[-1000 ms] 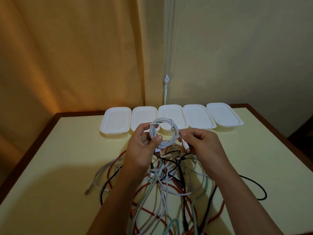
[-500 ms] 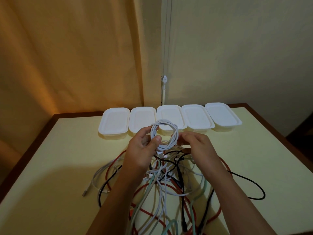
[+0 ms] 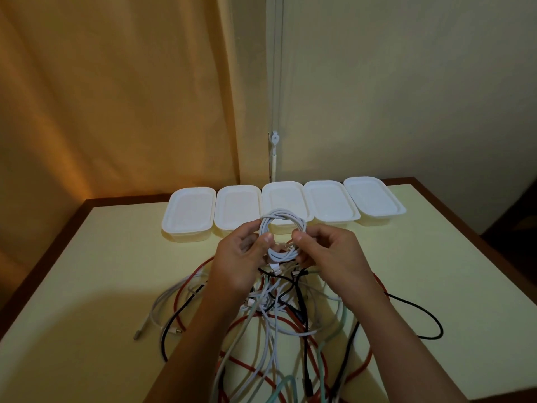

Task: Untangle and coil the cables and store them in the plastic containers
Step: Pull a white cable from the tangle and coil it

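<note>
Head view: unlabelled white cable coil (image 3: 283, 237)

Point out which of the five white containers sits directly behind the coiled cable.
The middle container, third from either end. The white coil held in both hands overlaps its near rim; the other four stand clear to either side.

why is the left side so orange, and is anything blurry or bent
Head view: warm light falls on the curtain at left, dimmer toward the wall at right; the arms cast a soft shadow on the table; wide-angle lens bows the table edges; the white coil and both hands stay fairly sharp.
</note>
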A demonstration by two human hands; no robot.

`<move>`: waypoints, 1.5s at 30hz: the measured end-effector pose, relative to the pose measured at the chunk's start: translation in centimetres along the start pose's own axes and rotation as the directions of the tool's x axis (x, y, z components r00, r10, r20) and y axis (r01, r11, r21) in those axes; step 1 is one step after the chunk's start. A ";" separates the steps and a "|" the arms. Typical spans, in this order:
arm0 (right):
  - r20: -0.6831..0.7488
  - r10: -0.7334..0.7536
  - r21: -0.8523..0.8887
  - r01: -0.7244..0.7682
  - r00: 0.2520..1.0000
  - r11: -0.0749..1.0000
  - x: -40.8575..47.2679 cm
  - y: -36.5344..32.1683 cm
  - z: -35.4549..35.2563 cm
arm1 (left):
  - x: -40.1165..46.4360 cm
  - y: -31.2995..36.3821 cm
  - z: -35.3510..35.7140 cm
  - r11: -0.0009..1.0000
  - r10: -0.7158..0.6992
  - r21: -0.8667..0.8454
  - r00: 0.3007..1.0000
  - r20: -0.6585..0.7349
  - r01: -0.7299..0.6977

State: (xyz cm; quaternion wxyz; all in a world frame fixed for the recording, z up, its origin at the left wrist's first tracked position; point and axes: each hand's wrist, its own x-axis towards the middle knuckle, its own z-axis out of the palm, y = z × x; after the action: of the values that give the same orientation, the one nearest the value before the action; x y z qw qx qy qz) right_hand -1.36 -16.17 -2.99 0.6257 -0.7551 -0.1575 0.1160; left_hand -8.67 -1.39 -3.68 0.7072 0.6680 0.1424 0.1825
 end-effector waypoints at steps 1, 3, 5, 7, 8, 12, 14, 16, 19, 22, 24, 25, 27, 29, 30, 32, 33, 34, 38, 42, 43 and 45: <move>-0.005 0.003 -0.007 -0.003 1.000 1.000 0.0 0.2 -0.2 | 0.0 0.0 0.1 1.000 -0.011 0.004 1.000 0.001 0.011; -0.017 0.015 -0.001 -0.015 1.000 1.000 -0.1 0.4 -0.7 | 0.0 -0.2 0.1 0.999 -0.033 0.036 0.999 0.001 0.033; -0.044 0.022 0.025 -0.021 0.999 0.999 -0.4 0.5 -1.1 | 0.2 0.0 0.3 0.995 -0.033 0.090 0.999 0.023 0.031; -0.109 0.034 0.037 -0.031 0.993 0.999 -0.6 0.5 -2.2 | 0.6 0.9 0.9 0.974 -0.043 0.227 0.997 0.069 0.026; -0.144 0.040 0.035 -0.035 0.989 0.999 -0.6 0.5 -3.0 | 0.8 1.6 1.4 0.951 -0.059 0.309 0.993 0.105 0.024; -0.264 0.018 -0.026 -0.026 0.964 0.999 -0.8 0.2 -7.0 | 2.4 4.4 4.9 0.858 -0.119 0.513 0.967 0.227 -0.015; -0.302 0.022 -0.026 -0.031 0.953 0.999 -0.8 0.1 -9.1 | 3.1 5.1 7.3 0.796 -0.135 0.603 0.953 0.271 -0.058; -0.319 0.040 -0.043 -0.057 0.947 0.997 -0.7 0.2 -11.3 | 3.7 5.1 9.7 0.746 -0.133 0.656 0.942 0.309 -0.110; -0.322 0.087 -0.072 -0.116 0.943 0.991 -0.2 1.4 -14.6 | 4.4 4.1 13.7 0.707 -0.143 0.693 0.933 0.331 -0.138; -0.347 0.139 -0.102 -0.185 0.928 0.977 0.1 3.8 -17.5 | 4.6 1.6 17.7 0.694 -0.187 0.710 0.923 0.337 -0.118; -0.359 0.167 -0.118 -0.222 0.918 0.968 0.2 5.5 -18.9 | 4.4 -0.2 19.8 0.700 -0.219 0.709 0.920 0.325 -0.084; -0.363 0.177 -0.125 -0.236 0.915 0.964 0.3 6.2 -19.4 | 4.3 -1.0 20.5 0.709 -0.238 0.703 0.918 0.317 -0.059; -0.361 0.186 -0.158 -0.256 0.914 0.954 0.5 7.5 -20.4 | 4.2 -2.2 21.6 0.704 -0.248 0.709 0.919 0.306 -0.046; -0.353 0.184 -0.227 -0.274 0.918 0.934 0.8 8.6 -21.0 | 4.3 -3.1 21.9 0.681 -0.239 0.730 0.924 0.297 -0.059; -0.346 0.183 -0.267 -0.283 0.920 0.921 0.9 9.1 -21.3 | 4.3 -3.5 22.1 0.670 -0.237 0.740 0.926 0.294 -0.063; -0.326 0.173 -0.336 -0.285 0.929 0.898 1.0 9.8 -21.2 | 4.1 -4.2 21.9 0.654 -0.233 0.753 0.928 0.292 -0.072; -0.314 0.165 -0.366 -0.280 0.935 0.888 1.0 10.2 -21.3 | 4.0 -4.5 22.0 0.644 -0.225 0.760 0.928 0.296 -0.086; -0.301 0.154 -0.389 -0.269 0.941 0.881 1.1 10.5 -21.3 | 3.9 -5.0 22.0 0.632 -0.214 0.769 0.931 0.295 -0.098; -0.259 0.119 -0.425 -0.224 0.959 0.877 1.2 11.2 -21.5 | 3.8 -6.1 21.8 0.619 -0.162 0.776 0.946 0.281 -0.124; -0.206 0.104 -0.460 -0.190 0.973 0.867 1.3 11.4 -21.9 | 3.7 -6.5 21.6 0.639 -0.120 0.758 0.956 0.268 -0.133; -0.194 0.108 -0.479 -0.191 0.975 0.857 1.4 11.3 -22.0 | 3.7 -6.6 21.7 0.649 -0.113 0.750 0.959 0.259 -0.126; -0.180 0.098 -0.533 -0.181 0.979 0.827 1.6 11.0 -22.1 | 3.7 -6.7 21.8 0.669 -0.097 0.735 0.966 0.238 -0.114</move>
State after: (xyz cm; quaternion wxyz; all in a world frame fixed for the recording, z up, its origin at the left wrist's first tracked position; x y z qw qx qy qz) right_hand 9.37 -37.52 -9.55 0.3839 -0.9179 -0.0824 0.0566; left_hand 4.80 -19.44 -8.71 0.3852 0.9161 0.1083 0.0239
